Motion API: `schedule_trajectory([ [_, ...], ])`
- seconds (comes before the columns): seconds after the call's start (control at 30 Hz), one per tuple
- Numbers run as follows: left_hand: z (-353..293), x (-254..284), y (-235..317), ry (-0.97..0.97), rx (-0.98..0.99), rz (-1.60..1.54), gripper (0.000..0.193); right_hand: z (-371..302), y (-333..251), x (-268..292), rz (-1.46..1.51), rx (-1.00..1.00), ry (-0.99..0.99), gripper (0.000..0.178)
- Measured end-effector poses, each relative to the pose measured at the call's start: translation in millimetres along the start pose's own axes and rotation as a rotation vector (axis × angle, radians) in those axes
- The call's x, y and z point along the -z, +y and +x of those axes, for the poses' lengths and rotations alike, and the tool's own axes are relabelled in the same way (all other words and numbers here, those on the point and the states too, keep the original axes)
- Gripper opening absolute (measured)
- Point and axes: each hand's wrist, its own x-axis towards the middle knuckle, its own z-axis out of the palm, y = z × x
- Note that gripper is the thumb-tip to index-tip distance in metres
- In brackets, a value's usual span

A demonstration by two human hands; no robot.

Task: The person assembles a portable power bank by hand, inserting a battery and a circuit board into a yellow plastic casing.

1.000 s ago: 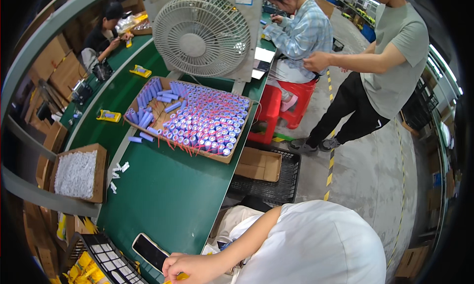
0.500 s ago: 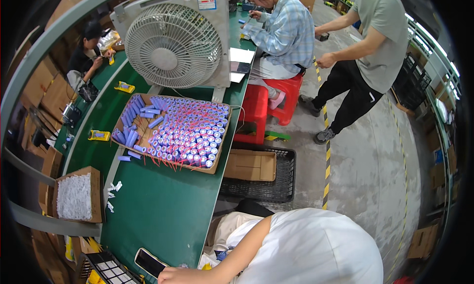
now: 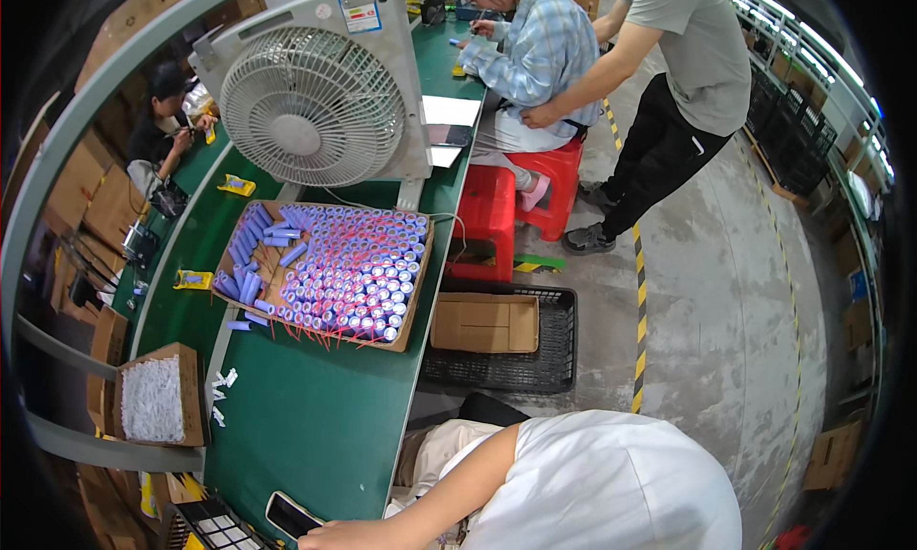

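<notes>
My right hand (image 3: 330, 537) rests low on the green worktable (image 3: 315, 407), at the picture's lower edge, beside a phone (image 3: 290, 515) with a dark screen and pale case. Its fingers are mostly cut off by the edge, so whether it holds something is hidden. My bare right forearm comes out of a white sleeve. My left hand is out of the picture. Farther along the table, a shallow cardboard box (image 3: 396, 345) holds many violet cylindrical battery cells (image 3: 368, 282) with thin red wires. Most stand upright; several lie loose on its left side.
A grey fan (image 3: 301, 134) stands behind the box. White small parts fill a carton (image 3: 153, 400) at the left; several lie on the table. Below are a black basket (image 3: 191, 526) and a floor crate (image 3: 554, 364). Red stools (image 3: 487, 220), a seated co-worker and a standing person are beyond.
The view has shifted slightly. The standing person has leaned toward the seated co-worker, with a hand now by that co-worker's waist. My right hand stays near the phone.
</notes>
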Motion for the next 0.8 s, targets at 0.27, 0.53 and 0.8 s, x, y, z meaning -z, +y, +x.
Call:
schedule_trajectory([
  [0.27, -4, -3, 6, -0.033, 0.007, 0.05, 0.055, -2, -10, 13, 0.009, -0.087, -0.002, 0.022],
  [0.53, -5, 3, 11, -0.035, 0.026, 0.102, 0.054, -3, -6, 11, 0.06, -0.119, 0.111, 0.014],
  [0.8, -8, 14, 21, -0.024, 0.065, 0.151, 0.054, -13, -15, 21, 0.018, -0.206, 0.14, 0.016],
])
